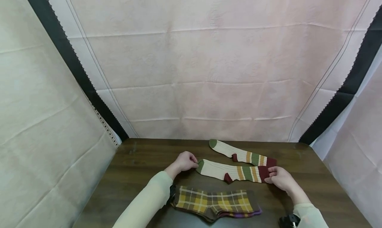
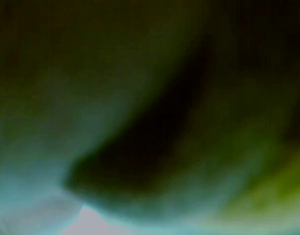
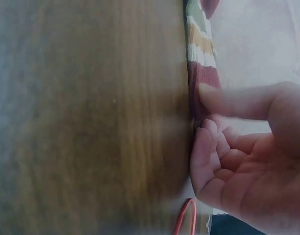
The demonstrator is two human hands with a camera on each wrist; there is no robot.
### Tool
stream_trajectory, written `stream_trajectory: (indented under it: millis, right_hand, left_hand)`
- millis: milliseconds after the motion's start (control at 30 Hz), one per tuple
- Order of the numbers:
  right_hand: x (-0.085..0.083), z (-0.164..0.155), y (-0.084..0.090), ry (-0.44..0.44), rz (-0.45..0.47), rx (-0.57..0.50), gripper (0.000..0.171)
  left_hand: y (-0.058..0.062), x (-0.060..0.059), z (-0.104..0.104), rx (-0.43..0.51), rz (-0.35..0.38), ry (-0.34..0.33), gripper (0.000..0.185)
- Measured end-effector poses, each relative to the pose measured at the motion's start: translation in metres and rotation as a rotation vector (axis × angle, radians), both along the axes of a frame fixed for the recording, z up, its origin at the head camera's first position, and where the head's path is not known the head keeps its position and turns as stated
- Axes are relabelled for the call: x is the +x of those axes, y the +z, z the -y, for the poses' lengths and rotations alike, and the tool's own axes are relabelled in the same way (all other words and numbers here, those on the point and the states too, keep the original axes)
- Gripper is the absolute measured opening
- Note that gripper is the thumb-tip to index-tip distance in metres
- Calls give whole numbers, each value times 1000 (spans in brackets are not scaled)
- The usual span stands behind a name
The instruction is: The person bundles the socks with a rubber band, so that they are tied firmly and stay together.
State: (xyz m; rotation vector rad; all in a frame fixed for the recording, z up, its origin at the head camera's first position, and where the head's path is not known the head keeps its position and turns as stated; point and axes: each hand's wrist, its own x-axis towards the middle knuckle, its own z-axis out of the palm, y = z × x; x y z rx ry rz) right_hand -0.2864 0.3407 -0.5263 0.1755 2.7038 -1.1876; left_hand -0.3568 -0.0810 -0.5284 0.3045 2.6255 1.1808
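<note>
The right hand [image 1: 280, 179] pinches the dark red cuff end of the nearer striped sock [image 1: 231, 171]: in the right wrist view the thumb [image 3: 228, 100] lies over the red band while the other fingers [image 3: 209, 147] curl in under the edge, so the hand is grasping the cloth rather than merely resting on it. The left hand [image 1: 185, 161] sits at the opposite end of the same sock, at its green toe, with the fingers curled and the fingertips at the toe's edge; it appears to pinch that end, though the head view shows the grip only from above and the left wrist view is a dark green blur that tells nothing. Between the two hands the sock lies flat and stretched along the wooden table [image 1: 134, 175], cream ribbed with orange, green and red bands and a red heel pointing toward the person. Just beyond it, apart from both hands, lies the second striped sock [image 1: 241, 153] of the same pattern, also flat, toe to the left and cuff to the right. Nearer the person, between the two pale sleeves, lies a plaid sock pair [image 1: 215, 203] in yellow, brown and red with a purple edge at the right, one sock on the other. A pale cloth backdrop [image 1: 191, 72] stands behind the table, with dark strips at both sides.
</note>
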Motion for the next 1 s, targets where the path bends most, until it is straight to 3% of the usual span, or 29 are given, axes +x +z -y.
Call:
stream_trajectory:
  millis: [300, 500, 733, 1000]
  right_hand:
    - [0, 2, 0, -10, 2, -35, 48]
    - [5, 2, 2, -16, -5, -90, 48]
    - [14, 9, 10, -25, -81, -213, 49]
    - [16, 14, 16, 2, -163, -364, 55]
  left_hand:
    - [3, 0, 7, 59, 42, -8, 12]
    - [1, 1, 11, 208, 121, 1, 14]
    - [2, 12, 14, 423, 250, -7, 18]
    - [8, 22, 16, 499, 233, -6, 19]
